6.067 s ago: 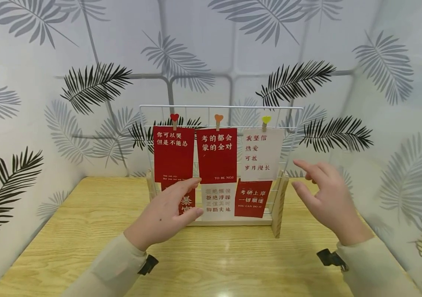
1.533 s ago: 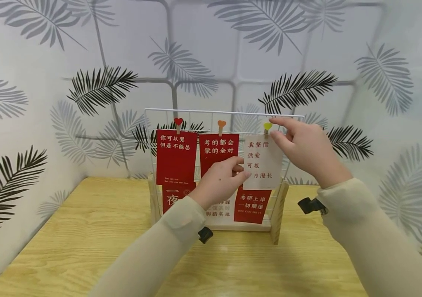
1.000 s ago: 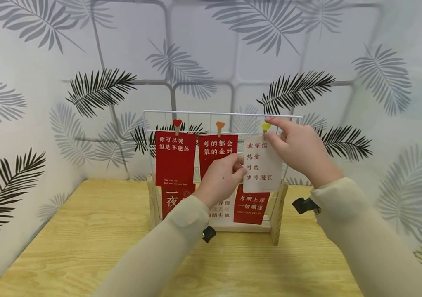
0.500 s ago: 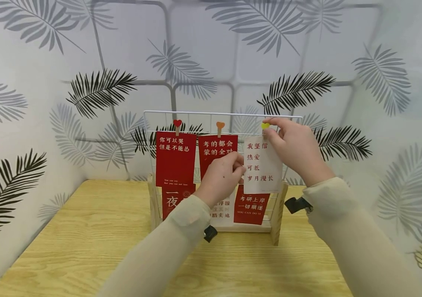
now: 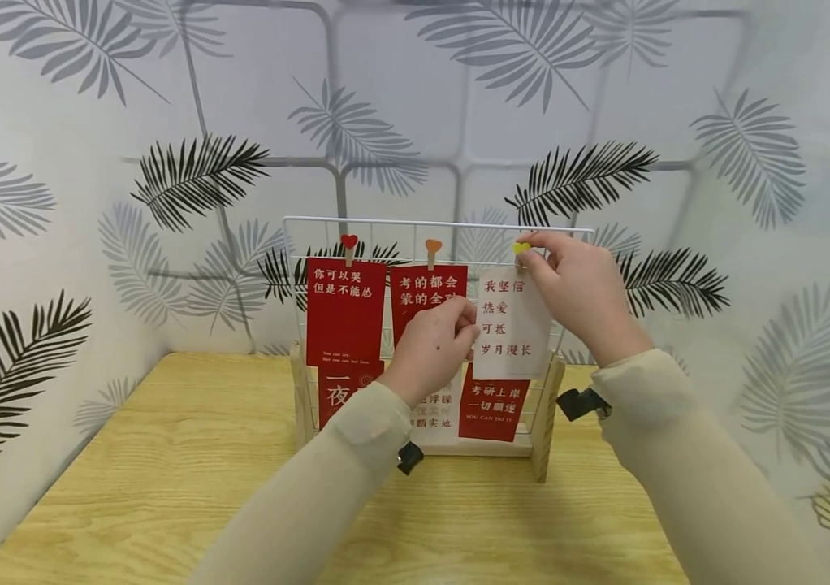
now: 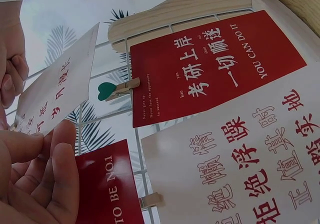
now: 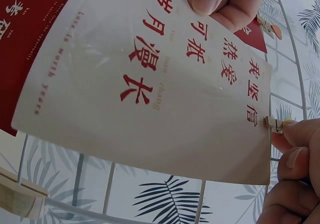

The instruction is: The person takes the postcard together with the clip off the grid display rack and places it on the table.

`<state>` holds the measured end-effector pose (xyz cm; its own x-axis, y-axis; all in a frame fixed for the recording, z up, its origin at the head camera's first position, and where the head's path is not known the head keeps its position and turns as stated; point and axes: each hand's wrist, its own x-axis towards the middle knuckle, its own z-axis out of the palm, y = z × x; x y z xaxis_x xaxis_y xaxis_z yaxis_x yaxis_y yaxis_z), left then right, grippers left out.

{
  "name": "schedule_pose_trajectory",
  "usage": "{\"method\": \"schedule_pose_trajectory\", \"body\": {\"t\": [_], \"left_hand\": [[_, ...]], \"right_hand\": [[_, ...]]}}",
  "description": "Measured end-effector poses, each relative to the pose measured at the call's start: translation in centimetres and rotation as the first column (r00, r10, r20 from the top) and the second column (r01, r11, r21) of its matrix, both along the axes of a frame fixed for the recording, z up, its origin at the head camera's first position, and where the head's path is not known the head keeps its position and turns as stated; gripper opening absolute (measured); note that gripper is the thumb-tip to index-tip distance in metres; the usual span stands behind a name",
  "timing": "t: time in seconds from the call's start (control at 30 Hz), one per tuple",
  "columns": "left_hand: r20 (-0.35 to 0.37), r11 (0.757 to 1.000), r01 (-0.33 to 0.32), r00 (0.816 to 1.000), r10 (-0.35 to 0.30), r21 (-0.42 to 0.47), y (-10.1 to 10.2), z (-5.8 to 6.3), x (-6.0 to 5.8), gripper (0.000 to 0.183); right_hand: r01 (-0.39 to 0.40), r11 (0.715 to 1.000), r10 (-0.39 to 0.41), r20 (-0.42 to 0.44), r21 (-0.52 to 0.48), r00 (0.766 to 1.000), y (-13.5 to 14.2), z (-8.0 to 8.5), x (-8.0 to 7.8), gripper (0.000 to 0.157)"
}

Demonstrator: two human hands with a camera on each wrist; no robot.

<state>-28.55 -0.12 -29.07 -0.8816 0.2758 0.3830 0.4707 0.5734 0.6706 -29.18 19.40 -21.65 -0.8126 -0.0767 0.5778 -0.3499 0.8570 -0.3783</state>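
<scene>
My right hand (image 5: 581,286) pinches the small wooden clothespin with a yellow heart (image 5: 521,249) between thumb and index finger. That clothespin (image 7: 274,124) sits at the top edge of a white card with red writing (image 5: 513,325). With thumb and fingers my left hand (image 5: 430,349) grips the card's left edge. In the left wrist view the white card (image 6: 60,84) slants away from the wire grid, its lower end standing out. Part of the middle red card (image 5: 422,284) is hidden behind my left hand.
A white wire grid (image 5: 400,221) stands in a wooden base (image 5: 548,422) on the wood-grain table (image 5: 166,487). Red-heart (image 5: 349,244), orange-heart (image 5: 433,246) and green-heart (image 6: 107,90) clothespins hold other cards, including a lower red card (image 5: 494,406).
Both hands were apart and open at first. My left hand has come to the white card's edge, my right to the yellow-heart clothespin, now pinching it. The card has shifted slightly left.
</scene>
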Motion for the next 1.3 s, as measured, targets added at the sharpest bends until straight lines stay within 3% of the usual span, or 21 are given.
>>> {"method": "schedule_pose_trajectory", "body": {"t": [0.47,0.97,1.3], "left_hand": [[-0.001,1.000,-0.007,1.000,0.007,-0.004,-0.21,0.41,0.02,0.010],[0.006,1.000,0.000,1.000,0.000,0.015,-0.37,0.22,-0.03,0.011],[0.012,1.000,0.009,1.000,-0.009,0.022,-0.37,0.22,-0.13,0.009]], "right_hand": [[-0.020,1.000,0.019,-0.051,-0.009,0.999,0.00,0.27,0.15,0.029],[-0.082,0.990,0.080,-0.020,-0.113,0.997,0.22,-0.10,0.31,0.019],[-0.101,0.987,0.097,-0.032,-0.122,0.995,0.41,-0.40,0.33,0.017]]}}
